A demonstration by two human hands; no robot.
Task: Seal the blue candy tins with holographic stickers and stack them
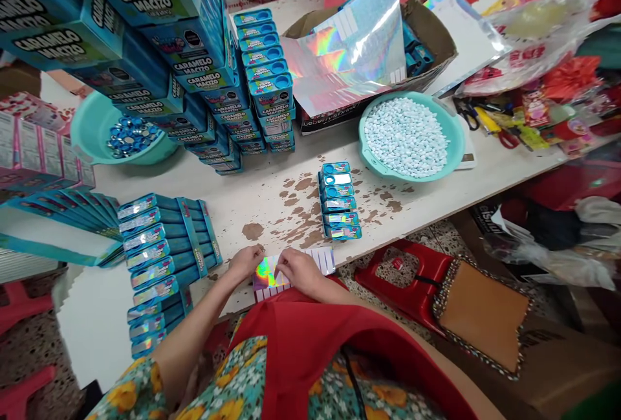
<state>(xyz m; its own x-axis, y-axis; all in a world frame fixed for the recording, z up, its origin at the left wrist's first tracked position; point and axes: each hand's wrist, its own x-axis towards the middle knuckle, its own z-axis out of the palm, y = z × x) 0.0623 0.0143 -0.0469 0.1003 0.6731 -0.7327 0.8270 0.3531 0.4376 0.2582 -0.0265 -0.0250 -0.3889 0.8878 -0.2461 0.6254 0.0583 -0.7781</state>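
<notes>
A small holographic sticker sheet (pixel 295 269) lies at the near edge of the white table (pixel 272 167). My left hand (pixel 245 260) rests on the sheet's left end, fingers curled onto it. My right hand (pixel 297 270) pinches at the sheet's middle, fingers pressed together on a sticker. A short row of small blue candy boxes (pixel 338 200) stands just beyond my hands. A teal bowl of pale blue candies (pixel 408 137) sits further right.
Tall stacks of blue "Caramelo Macizo" boxes (pixel 194 64) fill the left. More flat boxes (pixel 162 258) lie at the near left. A teal bowl of blue pieces (pixel 129 135) is behind. A cardboard box with holographic sheets (pixel 354 44) stands at the back. A red stool (pixel 412 281) is at the right.
</notes>
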